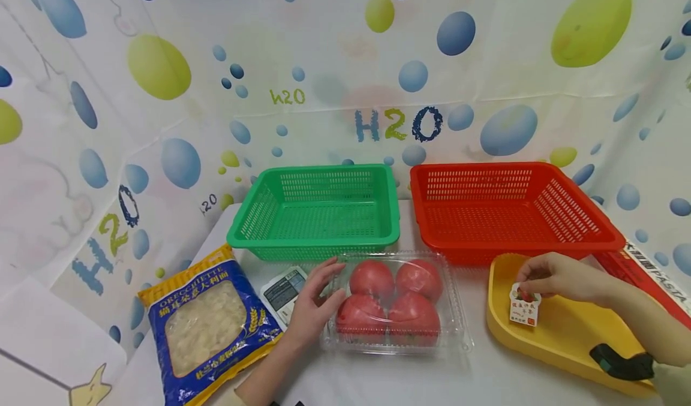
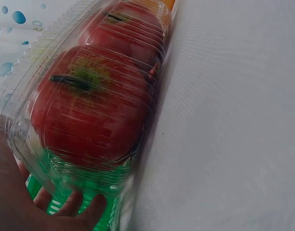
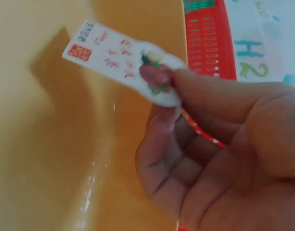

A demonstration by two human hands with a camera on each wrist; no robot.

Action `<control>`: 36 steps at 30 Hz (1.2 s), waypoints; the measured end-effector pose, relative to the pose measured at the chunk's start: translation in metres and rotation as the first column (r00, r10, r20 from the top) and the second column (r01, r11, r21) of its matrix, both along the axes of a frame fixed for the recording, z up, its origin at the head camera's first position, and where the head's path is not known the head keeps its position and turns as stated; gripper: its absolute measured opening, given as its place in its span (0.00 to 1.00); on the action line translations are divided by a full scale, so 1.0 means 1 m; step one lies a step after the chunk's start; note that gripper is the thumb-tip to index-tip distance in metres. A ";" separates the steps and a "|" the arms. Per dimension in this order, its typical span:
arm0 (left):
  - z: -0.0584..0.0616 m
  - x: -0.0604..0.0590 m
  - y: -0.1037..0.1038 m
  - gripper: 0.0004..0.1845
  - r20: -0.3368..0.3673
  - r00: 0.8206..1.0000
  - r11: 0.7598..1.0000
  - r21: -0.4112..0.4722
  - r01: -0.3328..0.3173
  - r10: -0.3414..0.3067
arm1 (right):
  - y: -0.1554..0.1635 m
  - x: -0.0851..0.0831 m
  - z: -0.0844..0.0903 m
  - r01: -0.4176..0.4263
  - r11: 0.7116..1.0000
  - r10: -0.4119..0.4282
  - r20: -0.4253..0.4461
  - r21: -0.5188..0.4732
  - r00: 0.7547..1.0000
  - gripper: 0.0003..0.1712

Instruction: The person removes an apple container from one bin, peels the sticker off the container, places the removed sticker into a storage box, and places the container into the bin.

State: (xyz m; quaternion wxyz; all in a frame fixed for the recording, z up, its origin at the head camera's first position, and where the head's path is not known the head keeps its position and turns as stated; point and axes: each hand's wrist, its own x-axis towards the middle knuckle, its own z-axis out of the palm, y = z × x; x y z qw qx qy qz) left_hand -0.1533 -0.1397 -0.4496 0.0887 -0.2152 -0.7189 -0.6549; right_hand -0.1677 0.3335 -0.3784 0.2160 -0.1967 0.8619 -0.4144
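Note:
My right hand (image 1: 556,277) pinches a small white printed label (image 1: 523,311) by its top, between thumb and fingertips. The label bears a red fruit picture and red writing, and hangs over the yellow tray (image 1: 502,331). At the middle of the table sits a clear plastic clamshell box (image 1: 456,310) of large red apples (image 1: 372,280), its lid down. My left hand (image 1: 313,304) rests against the box's left side with fingers extended. In the left wrist view, stems show on the apples (image 2: 89,110) through the ribbed plastic, and the fingers (image 2: 73,204) lie by the box's end.
Behind the box stand a green basket (image 1: 318,250) and a red basket (image 1: 502,253). At left lie a blue and yellow pasta bag (image 1: 210,328) and a flat package with a dark label (image 1: 282,295). A red PASTA package (image 1: 655,277) lies behind the tray.

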 end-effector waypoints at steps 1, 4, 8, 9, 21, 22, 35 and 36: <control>0.000 0.000 0.000 0.24 0.000 1.000 1.000 -0.001 -0.003 0.003 | 0.000 -0.001 -0.002 -0.006 1.000 0.006 -0.002 0.006 1.000 0.09; 0.001 0.000 0.001 0.24 0.005 1.000 1.000 -0.009 -0.012 0.012 | 0.000 -0.002 -0.003 -0.001 0.999 0.002 -0.023 0.049 1.000 0.08; 0.002 -0.001 0.001 0.24 0.008 1.000 1.000 -0.013 -0.010 0.010 | 0.000 -0.001 -0.002 0.015 0.990 -0.005 -0.075 0.142 0.997 0.12; 0.003 -0.001 0.002 0.24 0.009 1.000 1.000 -0.013 -0.008 0.008 | 0.001 -0.001 -0.002 0.018 0.987 -0.005 -0.084 0.161 0.996 0.13; 0.001 -0.001 0.001 0.23 0.016 1.000 1.000 -0.021 -0.009 0.009 | 0.000 0.005 0.013 0.102 0.943 -0.035 -0.209 0.317 0.977 0.25; 0.001 -0.001 0.001 0.23 0.017 1.000 1.000 -0.021 -0.010 0.010 | -0.001 0.007 0.015 0.114 0.937 -0.037 -0.230 0.331 0.973 0.26; -0.002 0.000 -0.001 0.24 0.003 1.000 0.999 -0.047 -0.019 0.019 | -0.055 0.030 0.027 0.220 0.970 -0.175 -0.326 0.105 0.929 0.32; -0.002 0.001 -0.001 0.25 0.003 1.000 0.999 -0.048 -0.021 0.021 | -0.061 0.031 0.026 0.226 0.971 -0.193 -0.310 0.073 0.931 0.33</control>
